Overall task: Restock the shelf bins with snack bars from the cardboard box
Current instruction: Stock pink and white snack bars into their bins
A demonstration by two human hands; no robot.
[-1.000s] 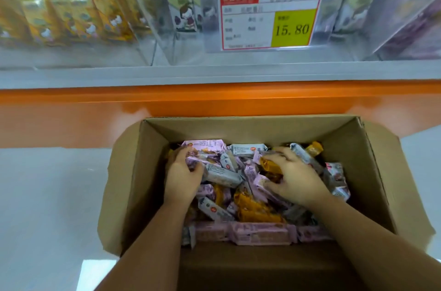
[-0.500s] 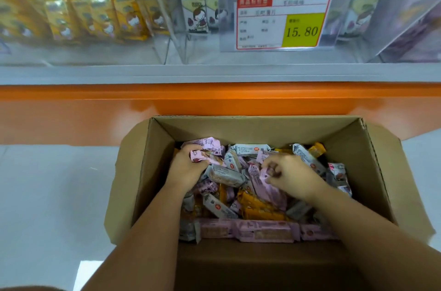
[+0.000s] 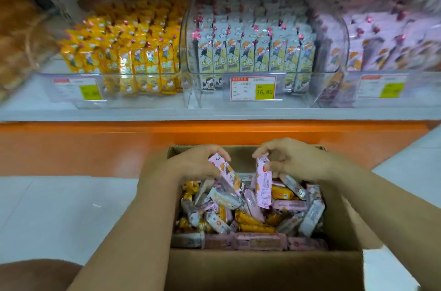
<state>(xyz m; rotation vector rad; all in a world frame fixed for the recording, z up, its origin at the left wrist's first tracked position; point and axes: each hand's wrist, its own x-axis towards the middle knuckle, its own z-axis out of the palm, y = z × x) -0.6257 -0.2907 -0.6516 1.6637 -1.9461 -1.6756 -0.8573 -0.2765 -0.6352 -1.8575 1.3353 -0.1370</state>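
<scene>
Cardboard box [image 3: 262,271] was brown; loose bars [image 3: 257,241] pink, yellow, silver-grey; left-hand bar [image 3: 226,176] and right-hand bar [image 3: 263,185] pink, cartoon-printed; left bin's packs [image 3: 133,57] yellow; middle bin's packs [image 3: 253,52] pale blue; right bin's packs [image 3: 393,47] lilac; shelf base [image 3: 95,145] orange.

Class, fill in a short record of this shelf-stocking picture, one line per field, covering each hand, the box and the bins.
Left hand: grips a pink bar, tilted, over the box
Right hand: pinches a second pink bar, roughly upright
Box contents: loose bars, pink, yellow and pale
Bins: yellow bin left, pale bin middle, pink bin right
Price tag: 15.80, on the pale bin
</scene>
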